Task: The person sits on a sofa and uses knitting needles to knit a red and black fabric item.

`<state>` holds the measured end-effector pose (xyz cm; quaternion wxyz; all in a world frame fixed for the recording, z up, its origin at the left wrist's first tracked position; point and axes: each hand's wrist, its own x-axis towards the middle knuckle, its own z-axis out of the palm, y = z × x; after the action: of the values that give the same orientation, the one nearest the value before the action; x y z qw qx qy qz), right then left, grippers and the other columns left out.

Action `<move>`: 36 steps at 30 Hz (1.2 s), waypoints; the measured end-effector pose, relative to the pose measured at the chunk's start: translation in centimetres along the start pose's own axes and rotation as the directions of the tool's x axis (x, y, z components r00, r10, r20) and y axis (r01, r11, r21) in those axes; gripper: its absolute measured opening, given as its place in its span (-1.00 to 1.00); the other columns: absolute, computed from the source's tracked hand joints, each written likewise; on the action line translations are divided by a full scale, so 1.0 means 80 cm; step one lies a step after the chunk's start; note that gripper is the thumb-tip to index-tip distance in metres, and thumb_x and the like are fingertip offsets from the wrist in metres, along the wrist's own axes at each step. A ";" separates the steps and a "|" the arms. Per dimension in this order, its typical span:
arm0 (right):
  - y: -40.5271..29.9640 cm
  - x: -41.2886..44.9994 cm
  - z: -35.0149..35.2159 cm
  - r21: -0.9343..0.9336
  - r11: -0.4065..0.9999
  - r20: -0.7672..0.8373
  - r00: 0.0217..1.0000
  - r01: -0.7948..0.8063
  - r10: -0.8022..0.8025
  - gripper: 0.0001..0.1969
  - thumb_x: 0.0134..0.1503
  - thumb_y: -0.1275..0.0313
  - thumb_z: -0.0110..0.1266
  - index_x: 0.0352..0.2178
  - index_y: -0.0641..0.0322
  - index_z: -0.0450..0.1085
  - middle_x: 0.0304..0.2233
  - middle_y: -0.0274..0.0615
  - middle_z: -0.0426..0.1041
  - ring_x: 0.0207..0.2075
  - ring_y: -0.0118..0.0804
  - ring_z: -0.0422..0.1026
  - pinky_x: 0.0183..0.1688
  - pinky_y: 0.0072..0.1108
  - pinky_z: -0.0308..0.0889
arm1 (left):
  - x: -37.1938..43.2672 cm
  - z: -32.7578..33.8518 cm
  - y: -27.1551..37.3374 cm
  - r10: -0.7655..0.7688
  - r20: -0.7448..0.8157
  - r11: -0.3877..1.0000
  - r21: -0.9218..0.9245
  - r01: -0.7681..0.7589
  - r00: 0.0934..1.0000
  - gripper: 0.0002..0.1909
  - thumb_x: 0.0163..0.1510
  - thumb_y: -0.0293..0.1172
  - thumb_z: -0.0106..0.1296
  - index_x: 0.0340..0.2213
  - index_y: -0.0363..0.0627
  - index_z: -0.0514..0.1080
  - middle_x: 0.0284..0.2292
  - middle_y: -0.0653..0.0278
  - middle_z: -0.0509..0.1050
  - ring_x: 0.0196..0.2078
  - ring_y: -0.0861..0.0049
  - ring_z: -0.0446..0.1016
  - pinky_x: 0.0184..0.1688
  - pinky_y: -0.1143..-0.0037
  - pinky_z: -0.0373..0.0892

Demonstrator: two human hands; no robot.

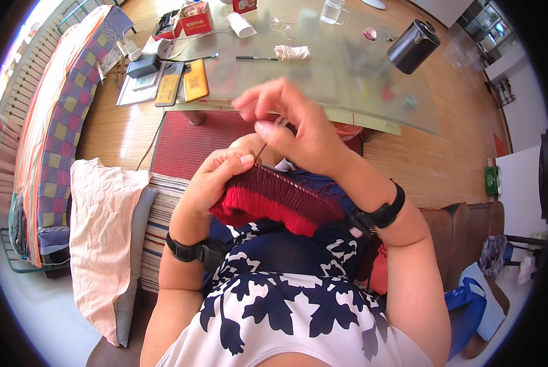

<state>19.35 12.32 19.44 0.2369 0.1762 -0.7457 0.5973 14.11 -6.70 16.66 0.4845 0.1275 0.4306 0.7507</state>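
Note:
My left hand (228, 167) grips the left end of a knitted piece (278, 202), bright red along its lower part and dark maroon above. A row of stitches runs along the knitting's upper edge. A thin dark knitting needle (260, 152) sticks up from beside my left thumb towards my right hand (290, 124). That hand is raised above the knitting, bent and blurred by motion, with the thumb near the needle. Whether it pinches the needle or yarn cannot be made out. The knitting hangs over my lap, in front of a navy and white patterned dress (278, 293).
Ahead stands a glass-topped table (338, 78) with phones (196, 80), a pen (256, 58), eyeglasses (283, 28), a glass mug (332, 12) and a dark kettle (413, 47). A pink cloth (102, 238) lies on my left. Black bands (386, 208) circle both forearms.

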 end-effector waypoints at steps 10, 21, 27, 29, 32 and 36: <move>0.028 -0.121 -0.008 -0.720 0.681 0.096 0.992 0.130 -0.087 -0.90 -0.11 0.44 0.03 -0.49 0.19 0.36 -0.47 -0.28 0.40 -0.44 -0.27 0.38 -0.32 -0.48 0.21 | 0.043 -0.013 -0.053 -0.097 0.103 0.927 0.372 0.052 0.990 -0.80 0.18 -0.36 -0.04 -0.38 -0.26 0.46 -0.44 0.48 0.44 -0.34 0.80 0.35 -0.25 0.71 0.28; 0.035 -0.152 0.004 -0.848 0.528 0.011 0.997 0.047 -0.072 -0.83 -0.14 0.45 0.04 -0.42 0.12 0.41 -0.43 -0.32 0.39 -0.41 -0.26 0.38 -0.34 -0.49 0.19 | 0.031 -0.015 -0.096 -0.027 -0.032 0.967 0.253 0.034 0.999 -0.86 0.17 -0.44 -0.04 -0.28 -0.27 0.38 -0.32 0.39 0.44 -0.25 0.75 0.37 -0.13 0.68 0.29; 0.039 -0.147 0.006 -0.838 0.546 -0.026 0.999 -0.001 -0.039 -0.82 -0.14 0.46 0.05 -0.39 0.13 0.43 -0.41 -0.35 0.39 -0.42 -0.34 0.35 -0.34 -0.54 0.19 | 0.032 -0.017 -0.087 -0.099 -0.108 0.982 0.152 0.115 0.989 -0.82 0.16 -0.43 -0.03 -0.26 -0.30 0.42 -0.31 0.31 0.49 -0.23 0.69 0.42 -0.13 0.65 0.34; 0.038 -0.143 0.003 -0.838 0.544 -0.031 0.991 0.047 -0.133 -0.85 -0.14 0.47 0.06 -0.43 0.13 0.44 -0.44 -0.36 0.39 -0.46 -0.36 0.35 -0.37 -0.55 0.17 | 0.036 -0.012 -0.077 -0.137 -0.114 0.984 0.097 0.148 0.984 -0.80 0.16 -0.43 -0.02 -0.24 -0.32 0.44 -0.29 0.28 0.50 -0.22 0.67 0.44 -0.11 0.63 0.36; 0.033 -0.143 0.001 -0.816 0.576 -0.102 0.969 0.049 -0.227 -0.88 -0.15 0.46 0.08 -0.48 0.10 0.45 -0.48 -0.40 0.38 -0.50 -0.40 0.33 -0.40 -0.57 0.13 | 0.040 -0.002 -0.063 -0.111 -0.018 0.977 0.180 0.112 0.994 -0.77 0.15 -0.45 -0.02 -0.18 -0.33 0.45 -0.23 0.23 0.51 -0.20 0.65 0.46 -0.08 0.62 0.37; 0.029 -0.142 -0.007 -0.794 0.603 -0.079 0.972 0.073 -0.221 -0.86 -0.19 0.45 0.11 -0.48 0.05 0.48 -0.50 -0.46 0.40 -0.51 -0.45 0.33 -0.42 -0.60 0.09 | 0.043 0.004 -0.057 -0.062 0.021 0.969 0.242 0.055 0.998 -0.75 0.15 -0.49 -0.03 -0.16 -0.35 0.44 -0.20 0.22 0.50 -0.20 0.65 0.46 -0.08 0.64 0.36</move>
<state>27.51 13.15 11.28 0.4009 0.0641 -0.8914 0.2015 15.42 -2.97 12.52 0.4934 0.1835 0.5154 0.6762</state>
